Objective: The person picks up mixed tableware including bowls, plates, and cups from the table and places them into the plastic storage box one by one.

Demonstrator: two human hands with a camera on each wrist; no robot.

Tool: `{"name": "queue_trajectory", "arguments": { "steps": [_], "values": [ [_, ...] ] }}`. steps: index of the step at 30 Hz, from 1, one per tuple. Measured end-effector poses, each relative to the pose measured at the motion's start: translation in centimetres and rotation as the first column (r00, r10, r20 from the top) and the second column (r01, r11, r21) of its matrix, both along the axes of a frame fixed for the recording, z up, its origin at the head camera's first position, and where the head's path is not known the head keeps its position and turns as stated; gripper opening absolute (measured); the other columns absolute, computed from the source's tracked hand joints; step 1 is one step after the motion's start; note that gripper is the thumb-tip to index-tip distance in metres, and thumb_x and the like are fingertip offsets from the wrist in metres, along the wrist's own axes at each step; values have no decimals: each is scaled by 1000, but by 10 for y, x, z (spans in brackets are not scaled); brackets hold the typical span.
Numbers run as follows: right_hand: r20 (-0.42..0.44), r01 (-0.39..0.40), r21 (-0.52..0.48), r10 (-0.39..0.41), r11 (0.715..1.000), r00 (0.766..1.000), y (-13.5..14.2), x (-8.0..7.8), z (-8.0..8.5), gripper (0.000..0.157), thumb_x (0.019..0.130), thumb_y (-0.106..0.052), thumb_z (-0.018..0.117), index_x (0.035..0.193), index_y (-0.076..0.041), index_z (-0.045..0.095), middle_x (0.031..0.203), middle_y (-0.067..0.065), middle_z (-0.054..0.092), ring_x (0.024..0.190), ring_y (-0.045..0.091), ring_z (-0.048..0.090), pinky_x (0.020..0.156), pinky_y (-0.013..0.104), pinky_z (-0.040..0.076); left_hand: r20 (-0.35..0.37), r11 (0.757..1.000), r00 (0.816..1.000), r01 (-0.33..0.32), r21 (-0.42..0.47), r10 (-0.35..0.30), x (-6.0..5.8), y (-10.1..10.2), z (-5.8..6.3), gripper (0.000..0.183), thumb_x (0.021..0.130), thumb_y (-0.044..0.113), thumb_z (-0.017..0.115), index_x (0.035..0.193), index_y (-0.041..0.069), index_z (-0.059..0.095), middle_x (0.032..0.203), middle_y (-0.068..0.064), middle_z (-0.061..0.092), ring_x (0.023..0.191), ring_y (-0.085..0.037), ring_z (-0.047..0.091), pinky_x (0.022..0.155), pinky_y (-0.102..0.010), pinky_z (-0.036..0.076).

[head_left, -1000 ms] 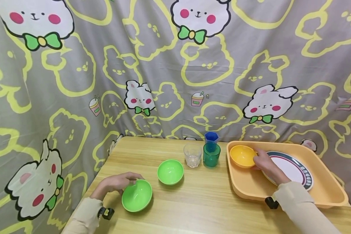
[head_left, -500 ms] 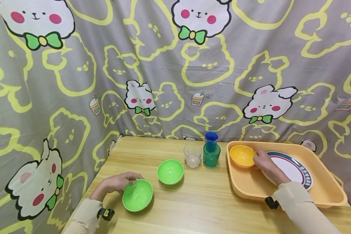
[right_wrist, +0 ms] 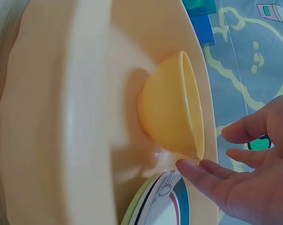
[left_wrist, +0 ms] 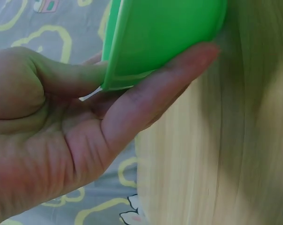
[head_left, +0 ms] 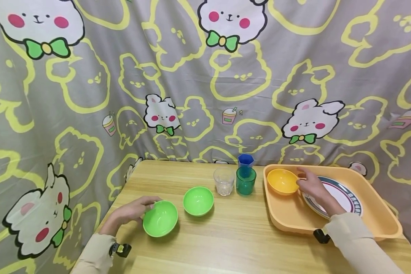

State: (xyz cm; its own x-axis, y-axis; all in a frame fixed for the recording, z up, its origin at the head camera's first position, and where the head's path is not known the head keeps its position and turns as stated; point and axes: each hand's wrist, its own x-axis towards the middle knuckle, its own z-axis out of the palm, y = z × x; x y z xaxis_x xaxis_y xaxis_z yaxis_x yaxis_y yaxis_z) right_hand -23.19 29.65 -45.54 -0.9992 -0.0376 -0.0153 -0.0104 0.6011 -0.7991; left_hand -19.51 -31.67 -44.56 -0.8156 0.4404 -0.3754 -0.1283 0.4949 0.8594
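My left hand (head_left: 131, 211) pinches the rim of a green bowl (head_left: 160, 220) at its left side; in the left wrist view the thumb lies on the rim and a finger runs under the wall of the bowl (left_wrist: 165, 37). That bowl appears lifted slightly off the table. A second green bowl (head_left: 198, 201) sits to its right. Over the orange tray (head_left: 287, 217), my right hand (head_left: 313, 188) is beside a yellow bowl (right_wrist: 167, 105). Its thumb stands away from the rim, and one fingertip is at or very near the bowl's edge. The yellow bowl stands upright in the tray's back left corner.
Stacked plates (head_left: 342, 196) lie in the tray under my right hand. Left of the tray stand a clear glass (head_left: 224, 182) and a green cup (head_left: 245, 182), with a blue hexagonal cup (head_left: 245, 160) behind the green one. A patterned curtain (head_left: 191, 76) hangs behind the table.
My left hand has raised its green bowl a little. The fingers of my right hand have loosened from the yellow bowl, which has stayed in the tray. The head view has shifted slightly.
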Motion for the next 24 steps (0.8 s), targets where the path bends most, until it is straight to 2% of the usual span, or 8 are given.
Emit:
{"name": "queue_trajectory", "arguments": {
  "steps": [5,12,17,19,21,24],
  "values": [
    [20,22,-27,-21,999,1000,0,2,2,67,93,1,50,150,19,22,141,49,36,126,58,46,71,22,53,-27,998,998,-58,32,59,-1,-2,0,41,109,4,36,147,-6,45,149,-38,34,117,-43,55,74,-58,60],
    [18,41,-60,-40,997,999,0,8,4,65,97,0,50,152,19,20,143,47,36,125,57,46,77,24,56,-70,993,995,-64,100,71,-4,-2,2,42,111,7,33,149,-10,39,138,-37,45,106,-35,63,75,-55,62],
    [-4,54,-79,-54,995,999,-1,8,5,65,98,-1,51,153,17,21,144,45,37,128,57,45,78,22,56,-105,984,983,-136,111,148,-6,1,3,42,111,7,31,149,-10,37,141,-36,43,108,-35,62,76,-54,62],
    [-15,60,-72,-61,996,998,-1,9,6,65,99,-1,51,154,16,21,145,45,36,130,57,43,87,30,57,-119,980,976,-170,108,182,-8,3,4,43,111,7,31,150,-10,36,143,-35,42,111,-37,61,76,-52,62],
    [-27,71,-59,-73,996,997,-2,10,7,65,100,-2,51,154,15,21,146,44,36,131,58,42,96,44,55,-130,975,970,-191,113,205,-9,5,5,44,111,7,31,151,-11,34,145,-37,40,115,-38,60,77,-52,62],
    [-58,98,-28,-100,995,993,-4,11,10,63,100,-4,52,154,13,25,146,44,37,131,60,41,105,62,45,-138,967,961,-224,120,240,-11,7,7,44,112,8,31,152,-9,35,146,-36,40,115,-39,59,77,-54,62]
  ]
}}
